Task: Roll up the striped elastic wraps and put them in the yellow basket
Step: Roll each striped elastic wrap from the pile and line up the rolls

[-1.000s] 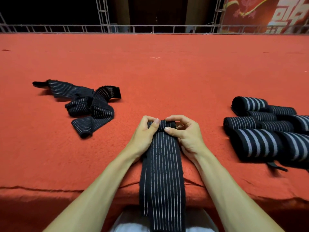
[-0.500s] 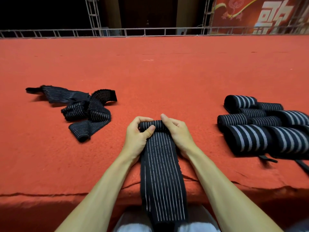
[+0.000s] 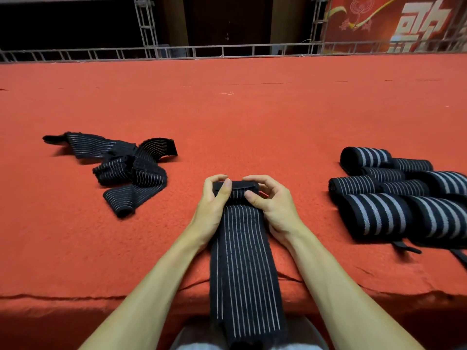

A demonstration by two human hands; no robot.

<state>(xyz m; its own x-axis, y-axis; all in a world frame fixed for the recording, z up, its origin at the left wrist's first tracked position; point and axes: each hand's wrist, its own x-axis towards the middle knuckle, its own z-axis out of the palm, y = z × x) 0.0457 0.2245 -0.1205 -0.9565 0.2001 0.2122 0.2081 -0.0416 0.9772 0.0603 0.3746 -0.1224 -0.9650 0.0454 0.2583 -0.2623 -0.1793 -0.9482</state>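
A black elastic wrap with thin white stripes [image 3: 243, 263] lies flat in front of me and hangs over the near edge onto my lap. Its far end is rolled into a small coil. My left hand [image 3: 214, 205] pinches the left side of that coil with thumb and fingers. My right hand [image 3: 271, 205] grips its right side, fingers curled over the top. A tangled heap of unrolled striped wraps [image 3: 126, 168] lies to the left. Several rolled striped wraps [image 3: 399, 198] lie together on the right. No yellow basket shows in this view.
Everything rests on a wide red carpeted surface [image 3: 240, 117] whose near edge [image 3: 75, 296] runs across the bottom. A metal truss railing [image 3: 227, 50] bounds the far side, with a red banner [image 3: 404, 21] behind it at the right.
The coiled end has been turned over once more toward me. My fingers have shifted from lying over the coil to pinching its ends. The view has tilted slightly.
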